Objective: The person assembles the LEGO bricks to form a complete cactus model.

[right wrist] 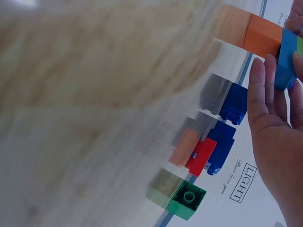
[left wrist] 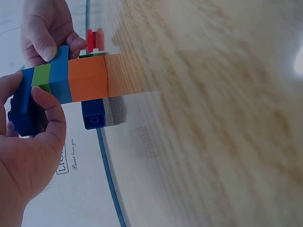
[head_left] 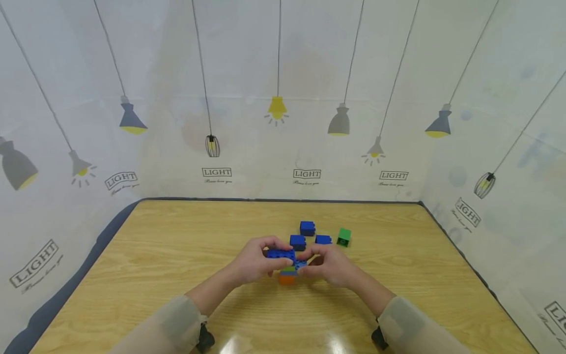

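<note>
- Head view: while the left hand (head_left: 253,261) grips a dark blue toy brick (head_left: 280,254) between thumb and fingers, the right hand (head_left: 330,264) pinches a lighter blue brick (head_left: 300,264) just beside it. Below the left fingers, a lime green brick (head_left: 289,269) and an orange brick (head_left: 287,280) show in the same stack. Beyond the fingers, three loose blue bricks (head_left: 297,242) lie on the wooden surface (head_left: 185,221), one partly hidden by the right hand; a darker green brick (head_left: 344,237) lies to their right.
- Left wrist view: from the left fingers down, the stack runs dark blue, lime green, lighter blue, then orange, which stands on the surface. The right fingers touch the lighter blue brick. Past both sets of fingers is a red brick (left wrist: 95,40).
- Right wrist view: the right thumb lies against the lighter blue brick, the longer fingers nearly straight. Beyond these fingers, the red brick overlaps a blue one; the darker green brick lies farthest from them, hollow side showing.
</note>
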{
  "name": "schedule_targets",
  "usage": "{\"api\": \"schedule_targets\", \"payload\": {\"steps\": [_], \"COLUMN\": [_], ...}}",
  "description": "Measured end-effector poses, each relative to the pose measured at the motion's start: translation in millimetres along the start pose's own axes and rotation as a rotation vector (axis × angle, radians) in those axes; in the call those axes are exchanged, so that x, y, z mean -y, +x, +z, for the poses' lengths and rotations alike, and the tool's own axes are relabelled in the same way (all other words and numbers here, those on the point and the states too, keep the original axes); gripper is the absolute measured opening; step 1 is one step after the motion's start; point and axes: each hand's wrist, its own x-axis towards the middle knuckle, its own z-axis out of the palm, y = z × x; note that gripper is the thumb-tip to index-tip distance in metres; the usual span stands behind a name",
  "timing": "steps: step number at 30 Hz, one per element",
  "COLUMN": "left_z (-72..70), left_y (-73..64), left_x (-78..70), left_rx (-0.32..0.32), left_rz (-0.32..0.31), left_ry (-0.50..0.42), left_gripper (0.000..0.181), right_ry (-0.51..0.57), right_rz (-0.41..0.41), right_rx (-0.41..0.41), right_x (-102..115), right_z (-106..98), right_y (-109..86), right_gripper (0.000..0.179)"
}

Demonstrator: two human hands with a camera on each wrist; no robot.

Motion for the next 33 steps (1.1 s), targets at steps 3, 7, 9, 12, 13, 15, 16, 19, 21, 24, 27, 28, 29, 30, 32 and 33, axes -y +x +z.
{"api": "schedule_targets", "payload": {"steps": [3, 7, 9, 12, 13, 15, 16, 19, 21, 24, 27, 28, 29, 30, 32, 33], "left_z": [0.4, 0.5, 0.7, 1.1, 1.2, 1.3, 1.3, 1.1, 0.8, -0.3, -2.5, -3.7, -4.8, -6.1, -9.3, -11.1], "left_y": [0.3, 1.0, 1.4, 1.6, 1.5, 1.2, 0.9, 0.0, -0.3, -0.4, -0.1, 0.1, 0.5, 0.5, 2.2, 3.5], "left_x": [0.1, 0.8, 1.0, 1.5, 1.8, 2.5, 3.0, 3.2, 2.8, 2.1, 2.2, 2.0, 1.7, 1.0, 0.2, -0.2], "left_rx": [0.004, 0.004, 0.004, 0.004, 0.004, 0.004, 0.003, -0.001, -0.007, -0.011, -0.007, -0.006, -0.010, -0.014, -0.030, -0.041], "left_rz": [0.002, 0.000, 0.001, -0.002, -0.002, -0.006, -0.007, -0.005, 0.001, 0.003, -0.002, -0.003, -0.004, -0.001, -0.001, -0.002], "left_ry": [-0.002, -0.008, -0.012, -0.021, -0.024, -0.031, -0.033, -0.029, -0.017, 0.010, 0.043, 0.057, 0.074, 0.095, 0.125, 0.132], "left_gripper": [0.030, 0.030, 0.030, 0.031, 0.031, 0.031, 0.031, 0.030, 0.031, 0.033, 0.034, 0.035, 0.035, 0.036, 0.038, 0.039], "right_ry": [-0.001, -0.005, -0.007, -0.004, -0.005, -0.008, -0.011, -0.026, -0.032, -0.037, -0.037, -0.037, -0.036, -0.033, -0.035, -0.035], "right_rz": [-0.003, -0.005, -0.005, -0.007, -0.004, -0.002, -0.002, -0.004, -0.008, -0.007, 0.000, 0.002, 0.004, 0.007, 0.009, 0.011], "right_rx": [-0.002, -0.003, -0.003, 0.000, 0.000, -0.001, -0.002, -0.008, -0.012, -0.016, -0.014, -0.013, -0.012, -0.012, -0.016, -0.018], "right_x": [0, 0, 0, 0, 1, 1, 1, 2, 2, 1, 1, 1, 1, 1, 1, 1], "right_z": [0, 0, 0, -1, -1, -1, -1, 0, 0, 0, 0, 0, 1, 1, 1, 1], "right_y": [-1.1, -1.2, -1.4, -1.8, -1.8, -1.6, -1.3, -0.7, -0.5, -0.3, -0.2, -0.2, -0.2, -0.2, -0.5, -0.8], "right_gripper": [0.024, 0.025, 0.025, 0.026, 0.026, 0.026, 0.025, 0.025, 0.024, 0.023, 0.023, 0.024, 0.024, 0.024, 0.025, 0.025]}}
